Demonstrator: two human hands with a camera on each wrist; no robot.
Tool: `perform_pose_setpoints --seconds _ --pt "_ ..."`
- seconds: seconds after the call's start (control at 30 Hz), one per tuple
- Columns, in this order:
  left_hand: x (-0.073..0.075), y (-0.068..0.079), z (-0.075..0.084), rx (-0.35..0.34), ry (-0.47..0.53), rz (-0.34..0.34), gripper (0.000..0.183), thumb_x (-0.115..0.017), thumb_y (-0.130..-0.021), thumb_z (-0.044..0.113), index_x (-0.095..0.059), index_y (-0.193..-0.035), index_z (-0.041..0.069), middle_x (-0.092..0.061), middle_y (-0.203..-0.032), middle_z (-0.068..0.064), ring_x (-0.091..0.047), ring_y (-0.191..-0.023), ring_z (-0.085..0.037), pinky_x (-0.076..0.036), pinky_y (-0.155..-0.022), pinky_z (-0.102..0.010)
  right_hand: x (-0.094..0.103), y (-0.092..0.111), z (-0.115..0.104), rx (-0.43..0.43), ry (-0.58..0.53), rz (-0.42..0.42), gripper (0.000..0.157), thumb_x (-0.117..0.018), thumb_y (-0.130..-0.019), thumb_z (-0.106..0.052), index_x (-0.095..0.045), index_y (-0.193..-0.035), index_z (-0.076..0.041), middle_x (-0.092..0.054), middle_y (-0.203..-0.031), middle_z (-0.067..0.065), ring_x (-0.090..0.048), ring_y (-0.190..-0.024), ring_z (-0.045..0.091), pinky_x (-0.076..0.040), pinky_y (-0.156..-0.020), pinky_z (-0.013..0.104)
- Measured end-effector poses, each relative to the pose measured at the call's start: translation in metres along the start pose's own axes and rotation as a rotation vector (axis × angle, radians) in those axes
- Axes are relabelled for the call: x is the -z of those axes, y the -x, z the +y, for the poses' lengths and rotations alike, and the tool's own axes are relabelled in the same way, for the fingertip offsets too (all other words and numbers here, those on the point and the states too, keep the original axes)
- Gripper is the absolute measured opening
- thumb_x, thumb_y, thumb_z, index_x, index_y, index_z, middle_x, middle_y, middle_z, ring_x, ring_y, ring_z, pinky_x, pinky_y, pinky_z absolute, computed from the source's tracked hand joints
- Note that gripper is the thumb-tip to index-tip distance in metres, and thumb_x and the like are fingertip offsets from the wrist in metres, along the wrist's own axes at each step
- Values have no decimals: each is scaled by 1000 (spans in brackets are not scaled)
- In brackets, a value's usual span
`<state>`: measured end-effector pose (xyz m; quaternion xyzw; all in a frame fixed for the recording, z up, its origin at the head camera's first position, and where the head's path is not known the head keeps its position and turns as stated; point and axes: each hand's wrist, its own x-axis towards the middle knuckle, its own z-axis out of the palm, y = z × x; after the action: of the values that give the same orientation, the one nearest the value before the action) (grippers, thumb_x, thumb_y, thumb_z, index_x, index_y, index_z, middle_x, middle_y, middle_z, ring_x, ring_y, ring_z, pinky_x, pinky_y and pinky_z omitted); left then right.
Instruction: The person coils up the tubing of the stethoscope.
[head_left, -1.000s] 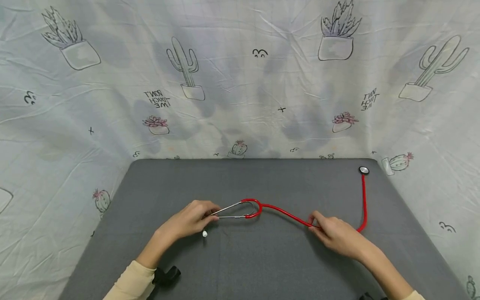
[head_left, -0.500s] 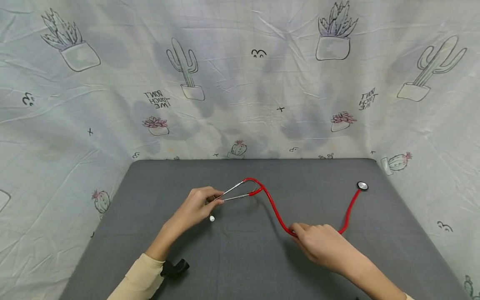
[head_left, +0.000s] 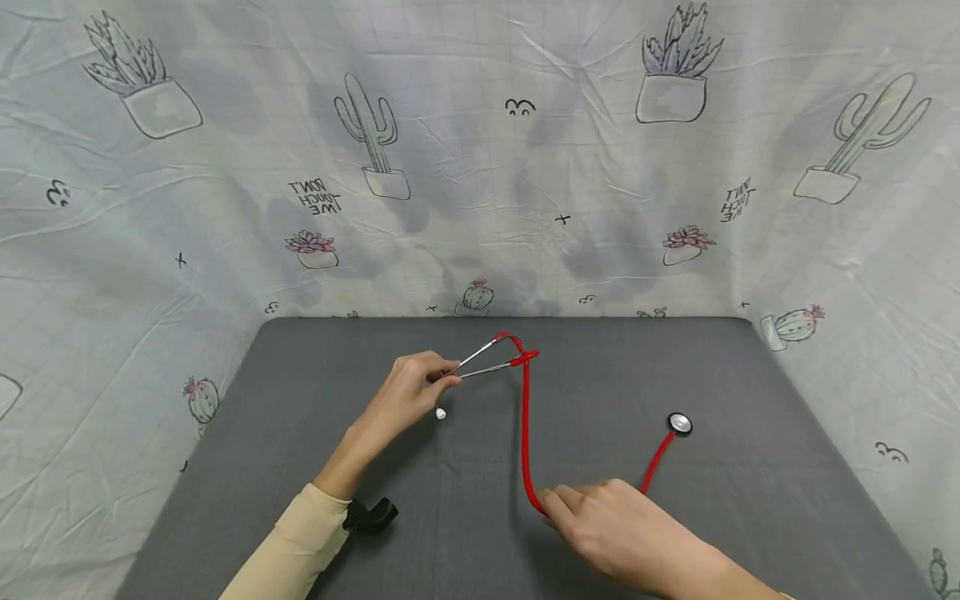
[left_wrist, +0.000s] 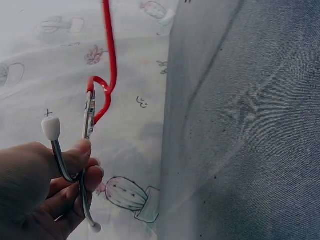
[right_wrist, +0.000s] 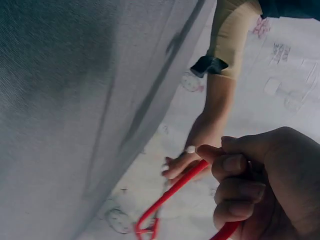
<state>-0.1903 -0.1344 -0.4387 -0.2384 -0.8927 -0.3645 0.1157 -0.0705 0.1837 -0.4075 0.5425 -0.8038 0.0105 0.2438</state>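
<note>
A stethoscope with red tubing [head_left: 526, 425] stretches between both hands. My left hand [head_left: 411, 390] pinches its two metal ear tubes [left_wrist: 86, 120] between thumb and fingers; white eartips [left_wrist: 50, 128] stick out beside the hand in the left wrist view. The red Y-shaped fork points away to the right, raised over the table. My right hand [head_left: 611, 533] grips the tubing lower down, its fingers curled round it in the right wrist view. Past that hand, the tubing runs on to the round silver chest piece [head_left: 680, 424] with a black rim at the right.
A grey table [head_left: 337, 350] spreads under both hands. White cloth [head_left: 480, 167] printed with cactus drawings hangs behind it and at both sides. A black strap-like piece [head_left: 371, 516] sits at the left sleeve's cuff.
My left hand has moved up and right with the ear tubes. My right hand has come left and nearer, bending the tubing downward; the chest piece has moved left and nearer.
</note>
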Motion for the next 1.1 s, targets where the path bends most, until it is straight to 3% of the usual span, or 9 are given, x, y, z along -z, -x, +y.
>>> perform_pose_setpoints --seconds 0.23,0.33,0.5,0.57,0.77,0.97,1.1 --pt "-7 -2 9 -84 15 -110 22 -82 -95 4 -84 -116 -1 -80 -97 -9 -65 -74 -7 -50 -61 -20 25 -24 10 133 114 58 42 -28 -115 -12 -57 -85 -15 -35 -65 -8 -10 -65 8 -12 -56 18" --pt "-10 -2 15 -121 12 -157 26 -81 -96 5 -82 -121 -1 -79 -97 -8 -60 -70 -3 -47 -59 -17 33 -34 20 161 128 73 39 -33 -116 -12 -58 -87 -16 -40 -67 -9 -18 -62 6 -18 -56 17" --pt "-18 -1 28 -229 -7 -229 27 -81 -97 6 -81 -123 0 -78 -96 -7 -64 -73 -8 -49 -62 -14 37 -52 41 190 54 132 34 -37 -118 -16 -64 -97 -16 -49 -73 -11 -36 -61 2 -29 -55 13" --pt "-22 0 35 -272 -4 -261 25 -80 -98 6 -82 -122 0 -77 -97 -6 -66 -75 -10 -51 -64 -14 34 -61 52 189 -14 169 33 -41 -120 -23 -65 -98 -16 -49 -73 -11 -36 -60 1 -28 -54 13" --pt "-32 3 54 -374 56 -306 12 -81 -96 4 -86 -107 2 -76 -99 -5 -73 -82 -12 -55 -73 -10 18 -75 96 65 -191 229 36 -44 -118 -34 -70 -102 -16 -61 -77 -10 -39 -54 0 -26 -48 12" --pt "-32 8 62 -431 139 -303 22 -82 -96 6 -84 -117 3 -76 -99 -4 -76 -85 -9 -55 -75 -8 -4 -70 139 -144 -310 199 47 -43 -115 -48 -75 -107 -14 -77 -89 -5 -50 -59 1 -39 -51 17" --pt "-27 10 67 -489 172 -262 26 -83 -95 6 -83 -120 4 -77 -97 -2 -74 -83 -6 -53 -74 -6 -20 -62 158 -255 -407 117 24 -61 -112 -32 -76 -110 -14 -78 -90 -3 -52 -64 1 -43 -56 20"
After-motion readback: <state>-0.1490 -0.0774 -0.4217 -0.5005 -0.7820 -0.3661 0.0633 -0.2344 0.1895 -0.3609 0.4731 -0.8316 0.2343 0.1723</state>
